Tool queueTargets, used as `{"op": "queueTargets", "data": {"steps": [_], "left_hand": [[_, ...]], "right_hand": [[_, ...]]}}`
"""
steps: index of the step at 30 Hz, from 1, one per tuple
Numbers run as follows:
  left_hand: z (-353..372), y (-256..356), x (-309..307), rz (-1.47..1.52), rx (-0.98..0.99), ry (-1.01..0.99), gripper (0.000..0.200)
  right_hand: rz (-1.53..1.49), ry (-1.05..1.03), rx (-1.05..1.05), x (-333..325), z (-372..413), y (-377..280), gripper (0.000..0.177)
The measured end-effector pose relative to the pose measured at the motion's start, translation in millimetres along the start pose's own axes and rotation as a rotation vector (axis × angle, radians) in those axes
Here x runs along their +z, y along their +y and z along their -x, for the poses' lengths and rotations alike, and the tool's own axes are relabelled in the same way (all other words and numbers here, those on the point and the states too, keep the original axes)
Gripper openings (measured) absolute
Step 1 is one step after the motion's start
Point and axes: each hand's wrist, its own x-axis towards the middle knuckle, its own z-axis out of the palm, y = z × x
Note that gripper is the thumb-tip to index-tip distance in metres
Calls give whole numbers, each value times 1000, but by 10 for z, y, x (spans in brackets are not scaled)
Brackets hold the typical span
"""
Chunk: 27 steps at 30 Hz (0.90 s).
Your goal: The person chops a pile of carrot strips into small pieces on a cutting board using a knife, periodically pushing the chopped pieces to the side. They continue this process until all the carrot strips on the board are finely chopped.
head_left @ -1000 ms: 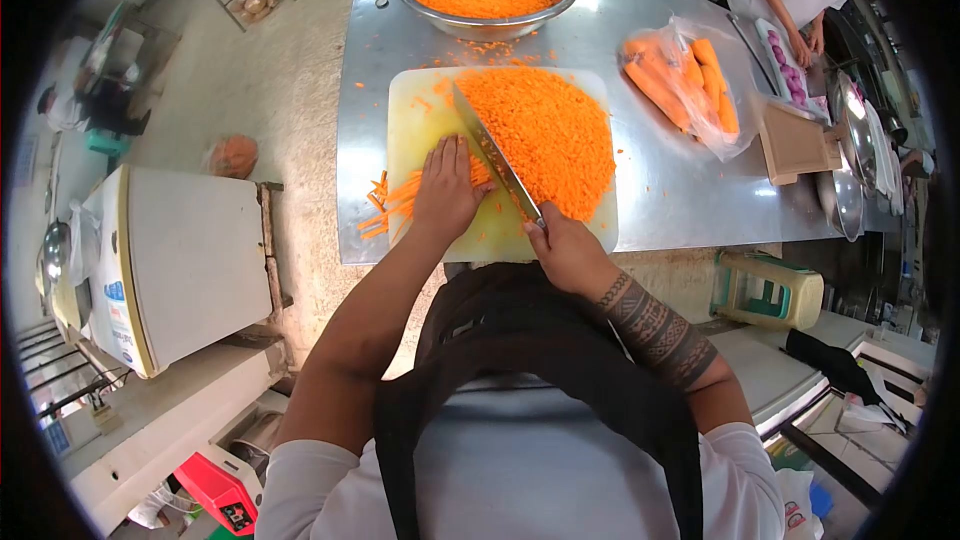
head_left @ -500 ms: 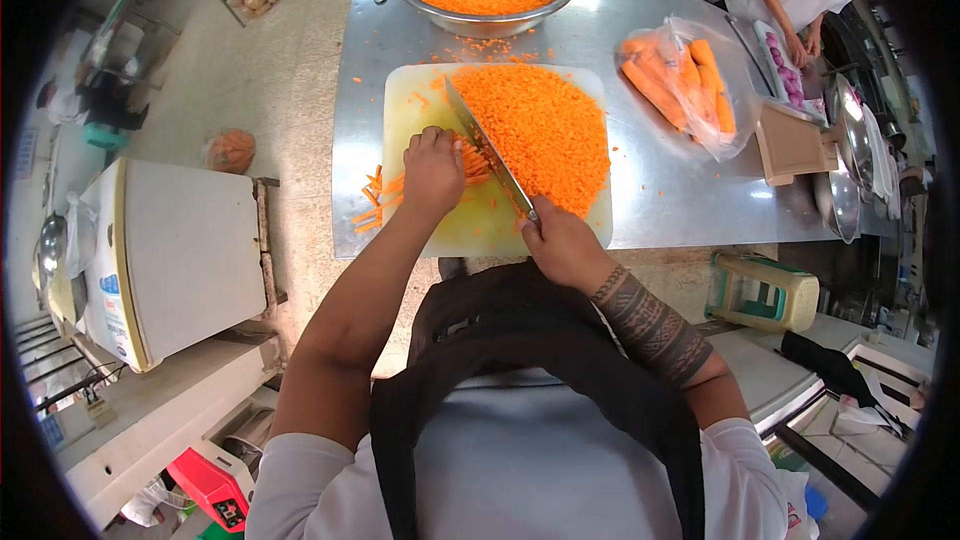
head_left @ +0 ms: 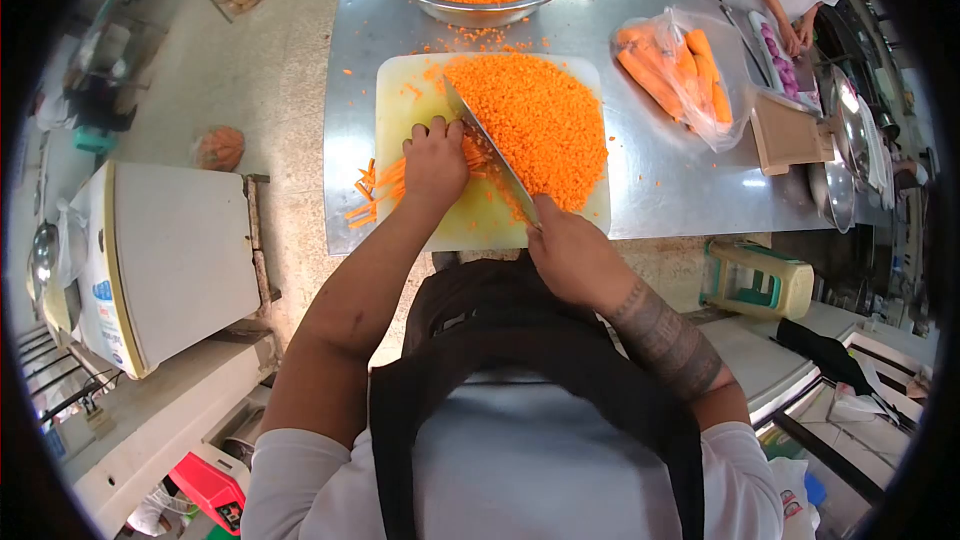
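Observation:
My right hand is closed round the handle of a large knife, its blade pointing up and to the left over the board. With fingers curled, my left hand presses down on thin carrot sticks, just left of the blade. Some stick ends show between hand and blade, and others spread out beyond the board's left edge. A big heap of finely chopped carrot covers the right part of the pale cutting board, against the blade's right side.
A metal bowl of chopped carrot stands beyond the board on the steel table. To the right lie a plastic bag of peeled carrots and a brown box. Another person's hands are near a tray of purple onions.
The view has shifted slightly, moving the table up and left in the frame. The knife blade looks more tilted, and my left hand's fingers have shifted a little on the sticks.

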Motion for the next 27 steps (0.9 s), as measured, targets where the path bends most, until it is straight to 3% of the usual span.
{"op": "queueTargets", "data": {"steps": [2, 5, 8, 11, 14, 17, 20, 23, 27], "left_hand": [[1, 2, -11, 12, -1, 11, 31], [4, -29, 23, 30, 20, 17, 31], [9, -54, 78, 30, 32, 58, 30], [15, -23, -37, 34, 36, 36, 29], [-1, -55, 12, 25, 32, 10, 29], [17, -77, 44, 83, 52, 77, 29], [24, -60, -6, 96, 51, 78, 29], [11, -81, 11, 122, 42, 51, 30], [-1, -116, 35, 112, 45, 21, 31]], "right_hand": [[-24, 33, -13, 332, -340, 185, 31], [-39, 64, -39, 153, -463, 69, 30], [-59, 7, 25, -141, -97, -189, 30], [-62, 51, -16, 275, -309, -18, 30], [-46, 43, 63, 247, -530, -99, 29], [-62, 67, 13, 17, -102, -249, 26], [-57, 106, 12, 414, -215, -60, 28], [-51, 74, 89, 393, -499, -129, 32], [-67, 12, 142, 88, -85, -428, 35]]}}
